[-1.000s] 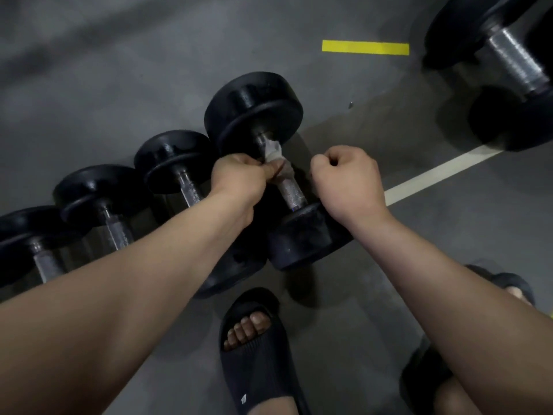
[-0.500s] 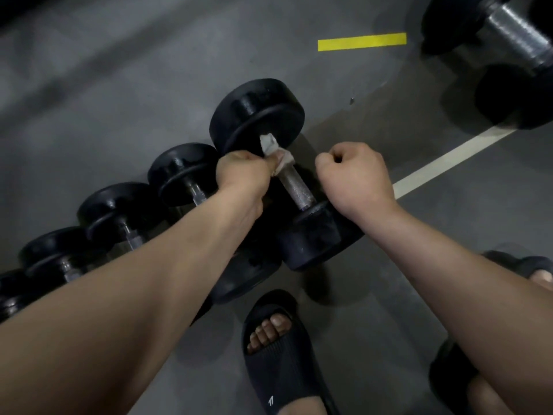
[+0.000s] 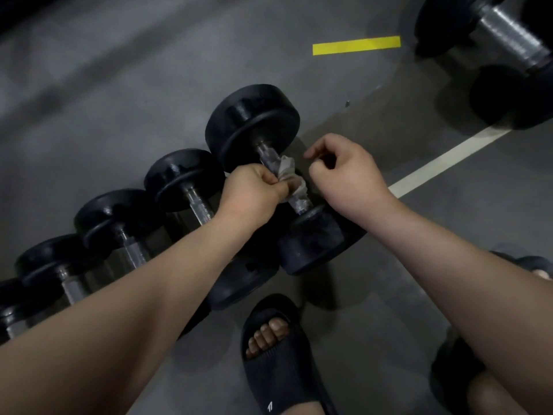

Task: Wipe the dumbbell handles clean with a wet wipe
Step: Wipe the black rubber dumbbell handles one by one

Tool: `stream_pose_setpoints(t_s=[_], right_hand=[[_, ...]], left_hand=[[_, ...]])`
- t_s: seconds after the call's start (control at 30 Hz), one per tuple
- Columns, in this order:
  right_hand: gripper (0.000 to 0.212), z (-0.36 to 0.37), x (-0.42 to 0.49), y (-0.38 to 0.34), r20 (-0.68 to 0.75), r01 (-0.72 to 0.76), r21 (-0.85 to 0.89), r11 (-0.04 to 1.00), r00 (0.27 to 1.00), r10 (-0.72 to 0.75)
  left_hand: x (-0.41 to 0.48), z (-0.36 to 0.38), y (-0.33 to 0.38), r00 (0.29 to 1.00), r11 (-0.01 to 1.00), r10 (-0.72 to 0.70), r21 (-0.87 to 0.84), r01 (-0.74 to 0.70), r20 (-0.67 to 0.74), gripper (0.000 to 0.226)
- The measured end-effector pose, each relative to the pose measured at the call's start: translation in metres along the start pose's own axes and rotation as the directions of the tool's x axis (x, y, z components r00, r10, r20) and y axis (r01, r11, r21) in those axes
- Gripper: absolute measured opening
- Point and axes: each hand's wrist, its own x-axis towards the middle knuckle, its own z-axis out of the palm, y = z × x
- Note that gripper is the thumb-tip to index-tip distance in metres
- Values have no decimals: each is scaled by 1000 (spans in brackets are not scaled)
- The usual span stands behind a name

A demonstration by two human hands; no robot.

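Row of black dumbbells (image 3: 185,178) lies side by side from lower left to centre, handles exposed for wiping, with the end dumbbell (image 3: 254,124) at centre being worked. Left hand (image 3: 254,190) pinches the wet wipe (image 3: 287,172) against its handle (image 3: 267,154), probably to rub along it; right hand (image 3: 347,178) hovers just right, fingers loosely curled, nothing seen in them. Wipe is crumpled, greyish-white, mid-handle.

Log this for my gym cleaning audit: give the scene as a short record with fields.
left hand: grips wet wipe around the handle
right hand: loosely curled beside the handle, nothing visible in it
dumbbell: largest, at right end of floor row
smaller dumbbells: lined up to its left, untouched
feet: black slides, near the row
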Motion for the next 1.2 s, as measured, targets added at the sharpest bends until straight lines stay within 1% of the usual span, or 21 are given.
stream_pose_setpoints(t_s=[0.07,0.13,0.2,0.27,0.3,0.33,0.4,0.5,0.57,0.6,0.7,0.77,0.83,0.93,0.97,1.03,1.1,1.17,1.2], right_hand=[[20,-2,5,-2,68,103,-32,994,993,-100],[22,-5,13,-9,147,204,-63,977,970,-193],[26,-6,21,-17,276,213,-103,971,945,-178],[40,-5,30,-19,389,207,-220,953,915,-109],[42,-3,33,-18,414,205,-258,944,907,-84],[40,-1,36,-16,414,203,-268,942,907,-77],[27,2,42,-12,378,190,-258,947,922,-82],[16,7,50,-6,325,125,-191,974,944,-57],[11,9,53,-3,322,88,-153,984,946,-35],[11,9,53,-3,333,61,-129,990,943,-15],[27,10,52,-5,367,-28,-64,998,929,50],[25,14,56,-6,336,-59,-62,996,939,76],[19,23,64,-9,288,-149,14,989,948,138],[14,38,73,-16,255,-283,233,931,941,222],[15,42,76,-15,265,-325,302,896,932,249],[16,43,78,-9,339,-409,350,842,894,293],[11,35,76,-2,453,-484,298,823,831,324],[11,26,74,4,575,-556,251,792,744,340],[9,24,72,3,607,-571,252,782,722,331]], left_hand=[[-6,-5,0,998,999,-17,-33,19,59,41],[-10,-12,-3,993,997,-21,-66,28,114,27],[-10,-19,-5,990,993,13,-116,4,142,13],[-8,-23,-6,992,987,24,-158,-5,122,17],[-7,-23,-6,995,985,26,-170,-9,97,16],[-8,-23,-5,997,984,25,-180,-12,69,14],[-6,-21,-3,1000,982,19,-186,-17,9,14],[-3,-17,-3,997,985,58,-161,-66,-54,13],[-1,-15,-4,992,986,98,-131,-107,-75,12],[-1,-15,-6,991,985,114,-118,-122,-74,13],[-3,-15,-12,990,985,136,-98,-139,-34,17],[-7,-19,-13,983,983,175,-50,-178,-49,19],[-10,-27,-9,951,962,273,43,-270,-147,21],[-14,-42,-1,827,881,472,181,-436,-306,20],[-12,-46,0,794,864,504,206,-459,-342,21],[-5,-51,1,771,853,521,254,-456,-366,23],[-1,-53,0,791,854,514,285,-436,-332,26],[0,-51,-1,820,870,486,259,-419,-303,30],[-2,-49,-1,828,878,473,244,-413,-300,32]])
